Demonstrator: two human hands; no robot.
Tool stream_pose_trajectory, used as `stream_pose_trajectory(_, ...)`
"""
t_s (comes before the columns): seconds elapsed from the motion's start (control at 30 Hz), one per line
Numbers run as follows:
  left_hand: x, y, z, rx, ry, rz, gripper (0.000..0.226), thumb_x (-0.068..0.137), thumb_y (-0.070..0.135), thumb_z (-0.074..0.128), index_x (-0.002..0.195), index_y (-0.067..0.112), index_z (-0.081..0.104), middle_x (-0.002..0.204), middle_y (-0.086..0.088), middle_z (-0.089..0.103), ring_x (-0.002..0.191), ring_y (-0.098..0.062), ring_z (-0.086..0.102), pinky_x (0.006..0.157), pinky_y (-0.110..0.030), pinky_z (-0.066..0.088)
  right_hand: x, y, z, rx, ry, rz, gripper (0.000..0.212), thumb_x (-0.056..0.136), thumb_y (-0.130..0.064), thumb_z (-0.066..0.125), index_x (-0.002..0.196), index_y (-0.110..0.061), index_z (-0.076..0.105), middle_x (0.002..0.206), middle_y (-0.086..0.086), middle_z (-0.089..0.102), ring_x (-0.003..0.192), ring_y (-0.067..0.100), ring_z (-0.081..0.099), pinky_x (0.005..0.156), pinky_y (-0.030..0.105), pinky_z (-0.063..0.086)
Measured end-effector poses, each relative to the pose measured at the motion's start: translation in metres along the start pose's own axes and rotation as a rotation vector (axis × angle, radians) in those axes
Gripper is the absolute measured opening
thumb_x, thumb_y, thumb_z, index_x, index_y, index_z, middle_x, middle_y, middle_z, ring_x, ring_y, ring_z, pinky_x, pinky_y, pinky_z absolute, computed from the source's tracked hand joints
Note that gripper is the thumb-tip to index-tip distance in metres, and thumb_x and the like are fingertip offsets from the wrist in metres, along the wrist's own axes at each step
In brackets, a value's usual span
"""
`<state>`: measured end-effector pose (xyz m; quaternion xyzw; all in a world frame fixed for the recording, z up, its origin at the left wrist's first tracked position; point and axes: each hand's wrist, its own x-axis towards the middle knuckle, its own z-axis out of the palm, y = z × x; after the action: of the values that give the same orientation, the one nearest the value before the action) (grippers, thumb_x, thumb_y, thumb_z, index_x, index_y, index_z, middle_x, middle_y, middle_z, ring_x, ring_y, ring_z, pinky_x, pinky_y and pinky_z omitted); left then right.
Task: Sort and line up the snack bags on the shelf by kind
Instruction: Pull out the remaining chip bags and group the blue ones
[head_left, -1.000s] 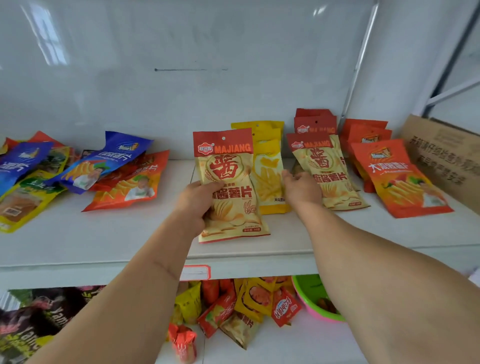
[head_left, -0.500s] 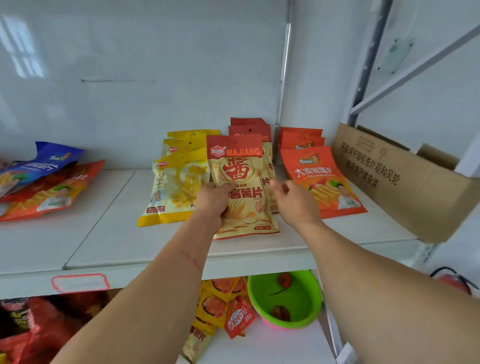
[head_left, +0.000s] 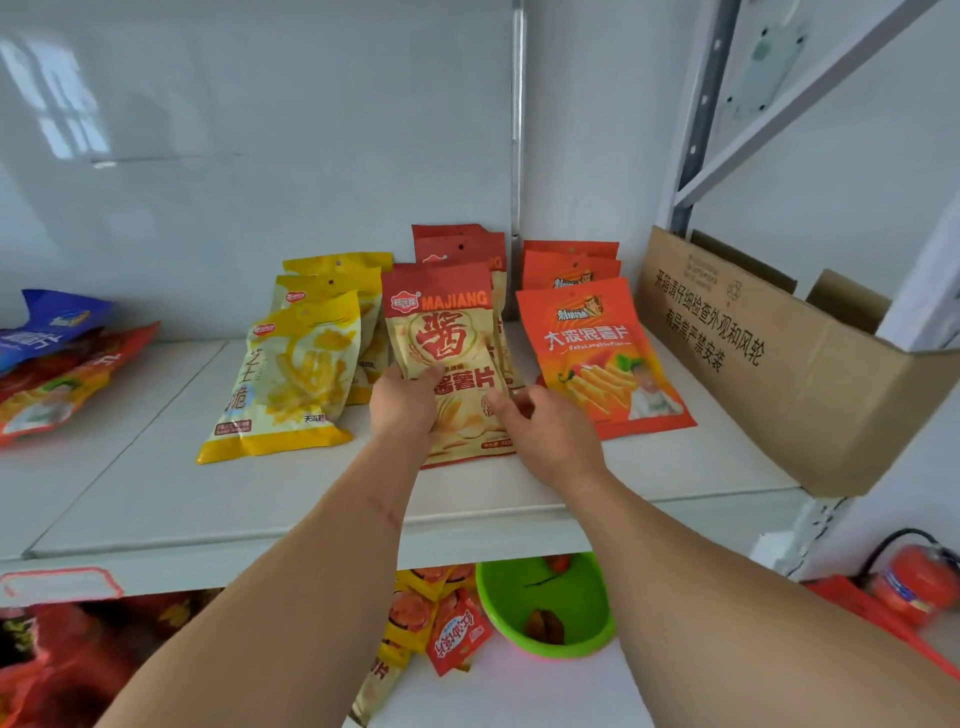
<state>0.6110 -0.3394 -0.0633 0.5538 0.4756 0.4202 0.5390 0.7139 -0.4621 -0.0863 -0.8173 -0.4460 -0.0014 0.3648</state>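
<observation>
My left hand (head_left: 402, 402) grips a tan MAJIANG chip bag (head_left: 448, 332) with a red top, holding it over the row of matching red-topped bags (head_left: 462, 244) at the back of the white shelf (head_left: 260, 499). My right hand (head_left: 545, 436) touches the bag's lower right edge with loosely bent fingers. A row of yellow bags (head_left: 291, 379) lies just left of it. A row of orange bags (head_left: 597, 353) lies just right of it. A mixed pile of blue and orange bags (head_left: 57, 364) sits at the far left.
A cardboard box (head_left: 779, 364) stands at the shelf's right end. On the lower shelf are a green bowl (head_left: 545, 608), small red and yellow packets (head_left: 441, 618) and dark bags at the left. A red fire extinguisher (head_left: 909, 582) sits on the floor at right.
My left hand has carried the MAJIANG bag to the right, over its matching row between the yellow and orange rows. My right hand left the row and came to the bag's edge.
</observation>
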Motion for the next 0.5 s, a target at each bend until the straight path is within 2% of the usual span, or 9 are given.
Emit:
stream_pose_trajectory(0.13, 0.003, 0.002, 0.010, 0.101, 0.015, 0.043, 0.026, 0.090, 0.035, 0.070, 0.110, 0.018, 0.066, 0.101, 0.000, 0.073, 0.091, -0.024, 0.070, 0.086, -0.045, 0.060, 0.003, 0.004, 0.007, -0.076, 0.024, -0.010, 0.062, 0.091, -0.073, 0.029, 0.088, -0.022, 0.063, 0.081, -0.006, 0.064, 0.075, 0.014, 0.061, 0.064, 0.037, 0.054)
stream_pose_trajectory(0.27, 0.005, 0.007, 0.008, 0.141, -0.012, 0.032, 0.032, 0.089, 0.038, 0.071, 0.113, 0.017, 0.065, 0.102, -0.001, 0.074, 0.091, -0.023, 0.070, 0.082, -0.042, 0.061, 0.000, 0.007, 0.006, -0.187, 0.120, -0.019, 0.051, 0.098, -0.061, 0.034, 0.084, -0.018, 0.056, 0.084, 0.000, 0.061, 0.082, 0.021, 0.056, 0.064, 0.033, 0.042)
stream_pose_trajectory(0.37, 0.001, 0.015, -0.006, 0.205, -0.008, 0.052, 0.040, 0.090, 0.039, 0.066, 0.119, 0.012, 0.061, 0.108, -0.005, 0.073, 0.094, -0.024, 0.069, 0.076, -0.035, 0.058, -0.006, 0.002, 0.000, -0.349, 0.208, -0.037, 0.047, 0.101, -0.050, 0.037, 0.092, -0.012, 0.064, 0.092, 0.006, 0.062, 0.090, 0.026, 0.055, 0.075, 0.038, 0.042)
stream_pose_trajectory(0.43, -0.001, 0.020, -0.023, 0.283, 0.021, 0.101, 0.047, 0.091, 0.037, 0.062, 0.128, 0.008, 0.057, 0.114, -0.012, 0.070, 0.101, -0.030, 0.066, 0.078, -0.039, 0.054, -0.008, -0.010, 0.000, -0.438, 0.225, -0.098, 0.043, 0.101, -0.044, 0.040, 0.093, -0.012, 0.067, 0.091, 0.006, 0.063, 0.088, 0.027, 0.057, 0.075, 0.038, 0.042)
stream_pose_trajectory(0.5, -0.004, 0.026, -0.045, 0.414, 0.029, 0.179, 0.040, 0.094, 0.034, 0.057, 0.126, 0.010, 0.059, 0.112, -0.014, 0.070, 0.100, -0.033, 0.065, 0.077, -0.039, 0.053, -0.008, -0.029, 0.004, -0.467, 0.213, -0.199, 0.037, 0.099, -0.038, 0.044, 0.091, -0.012, 0.068, 0.090, 0.006, 0.064, 0.087, 0.028, 0.057, 0.072, 0.037, 0.041)
